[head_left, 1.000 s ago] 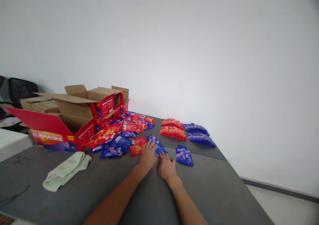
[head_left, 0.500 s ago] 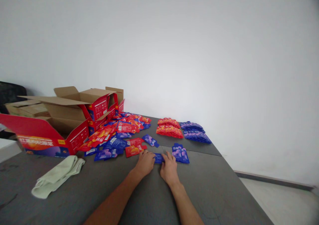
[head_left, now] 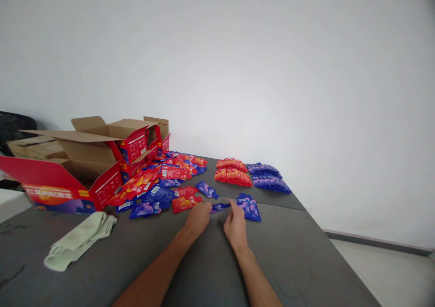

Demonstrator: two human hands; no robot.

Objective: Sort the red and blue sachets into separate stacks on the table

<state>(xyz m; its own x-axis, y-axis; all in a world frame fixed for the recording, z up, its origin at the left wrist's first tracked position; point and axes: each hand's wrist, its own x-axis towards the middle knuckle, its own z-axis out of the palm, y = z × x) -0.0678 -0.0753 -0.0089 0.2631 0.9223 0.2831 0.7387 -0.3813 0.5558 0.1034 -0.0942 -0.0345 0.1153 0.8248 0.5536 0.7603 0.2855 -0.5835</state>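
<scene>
While open boxes (head_left: 64, 194) stood at the far left, flaps spread, perhaps for easy access, a folded cloth (head_left: 79, 241) lay in front of them on the worktop (head_left: 278, 246). Next came a mixed heap (head_left: 175, 172) of pouches, with red sachets (head_left: 184, 203) at its near edge. The left hand (head_left: 199, 218) was closed on the left end of a blue sachet (head_left: 216, 208); whether this touched the worktop I could not tell. A loose sachet (head_left: 206, 189) lay just behind. The right hand (head_left: 235, 221) pinched the other end, probably so that both could steady it. Beside that hand a blue pair (head_left: 249, 207) lay flat; behind were red rows (head_left: 233, 176), then blue rows (head_left: 272, 183), seemingly parted by colour. Half a second earlier the held sachet had shown a broader face; now only a narrow strip showed, while rows and pair had stayed put.
</scene>
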